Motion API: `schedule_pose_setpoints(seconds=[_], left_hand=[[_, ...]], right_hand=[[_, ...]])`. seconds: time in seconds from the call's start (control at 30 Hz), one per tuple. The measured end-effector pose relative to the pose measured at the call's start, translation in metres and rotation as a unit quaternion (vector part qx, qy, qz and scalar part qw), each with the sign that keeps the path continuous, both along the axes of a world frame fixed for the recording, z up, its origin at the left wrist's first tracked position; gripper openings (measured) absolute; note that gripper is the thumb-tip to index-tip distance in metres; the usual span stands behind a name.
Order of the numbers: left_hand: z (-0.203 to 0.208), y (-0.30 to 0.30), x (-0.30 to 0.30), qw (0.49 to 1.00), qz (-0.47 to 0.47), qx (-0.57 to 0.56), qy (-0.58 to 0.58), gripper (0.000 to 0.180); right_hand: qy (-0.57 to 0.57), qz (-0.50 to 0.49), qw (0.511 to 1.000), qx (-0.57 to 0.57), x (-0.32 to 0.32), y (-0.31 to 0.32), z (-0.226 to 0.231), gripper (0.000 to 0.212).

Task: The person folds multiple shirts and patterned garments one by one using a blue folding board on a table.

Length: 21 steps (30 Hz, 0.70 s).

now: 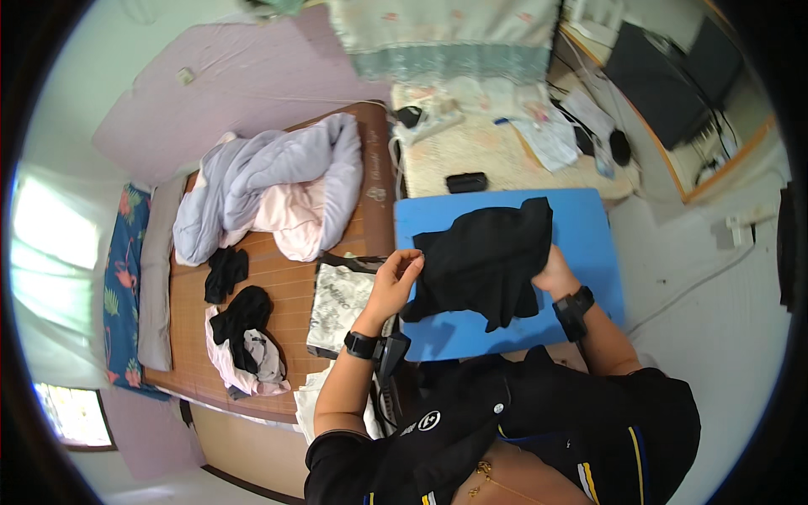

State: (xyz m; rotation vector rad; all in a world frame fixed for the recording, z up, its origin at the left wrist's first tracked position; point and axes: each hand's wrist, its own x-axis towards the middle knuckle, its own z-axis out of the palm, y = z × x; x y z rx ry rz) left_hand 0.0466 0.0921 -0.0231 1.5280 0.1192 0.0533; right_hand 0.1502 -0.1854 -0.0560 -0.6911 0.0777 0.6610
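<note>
A black garment [484, 261] is spread between my hands above a blue tabletop [593, 231]; its exact kind I cannot make out. My left hand [396, 282] closes its thumb and fingers at the cloth's left edge. On the opposite side my right hand [553, 273] grips the right edge, its fingers partly hidden by the fabric. The garment's lower corners hang loose, and a shadow falls on the blue surface below them.
Left of the table is a bed with a brown mat [290, 307], a grey quilt [282, 181] and a pile of clothes [248, 341]. A patterned box [341, 307] stands beside my left forearm. Beyond the blue top lie a black case [466, 183] and papers [551, 139].
</note>
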Motion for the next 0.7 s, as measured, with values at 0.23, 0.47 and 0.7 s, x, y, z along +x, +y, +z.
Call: schedule_pose_setpoints(seconds=[0.23, 0.47, 0.7], left_hand=[[-0.076, -0.102, 0.016, 0.980, -0.044, 0.172, 0.089, 0.044], [-0.087, -0.153, 0.011, 0.929, -0.041, 0.348, 0.118, 0.064], [-0.079, -0.154, 0.022, 0.971, -0.054, 0.228, 0.050, 0.061]], right_hand=[[0.168, -0.038, 0.974, -0.150, -0.017, -0.125, -0.056, 0.022], [-0.322, -0.132, 0.735, -0.582, -0.022, -0.151, -0.062, 0.038], [-0.556, -0.137, 0.548, -0.610, -0.028, -0.111, -0.010, 0.036]])
